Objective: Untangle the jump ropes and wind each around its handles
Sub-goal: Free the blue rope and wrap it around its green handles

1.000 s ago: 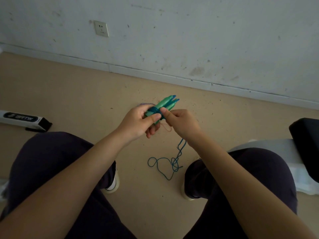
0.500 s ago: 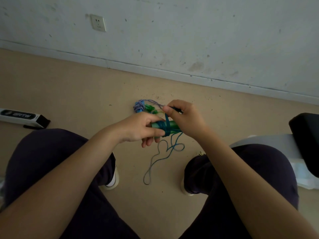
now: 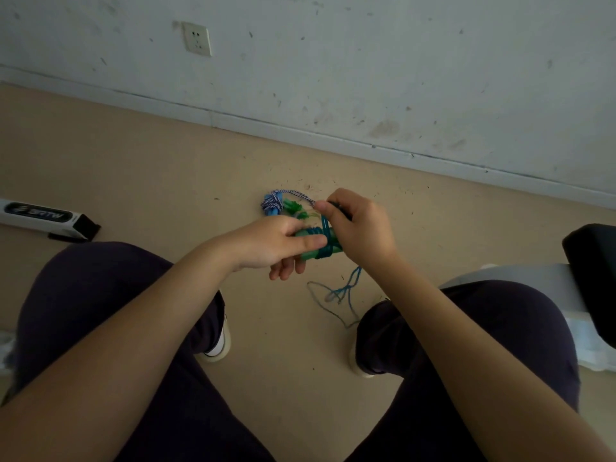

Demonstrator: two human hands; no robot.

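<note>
Far left on the floor (image 3: 140, 181): one white box with a black end (image 3: 46, 219), well apart from my hands. Wall socket (image 3: 196, 38) above it on the scuffed wall (image 3: 400, 61). My left knee (image 3: 110, 295) low left, one white shoe (image 3: 218, 341) just right of it.

My left hand (image 3: 273, 243): fingers curled round the green handles (image 3: 311, 243), thumb laid along the top, pressing the wraps. I see two handles side by side, partly hidden by both hands, so the count is not certain. Teal rope (image 3: 325, 240) is wound round them in several turns, held in the air above the floor between my knees.

Behind the handles on the floor: a second jump rope, blue-and-white braided cord (image 3: 271, 203) knotted in a bundle with green bits beside it. One strand runs right, up to my right hand's fingertips; touching or just behind, can't tell.

My right hand (image 3: 360, 225): curled, pinching a section of teal rope just above the wraps. Loose tail of that rope (image 3: 343, 291) hangs below and loops on the floor by my second shoe (image 3: 361, 365).

Right edge: one black padded seat (image 3: 593, 278) over a white frame (image 3: 520, 278).
</note>
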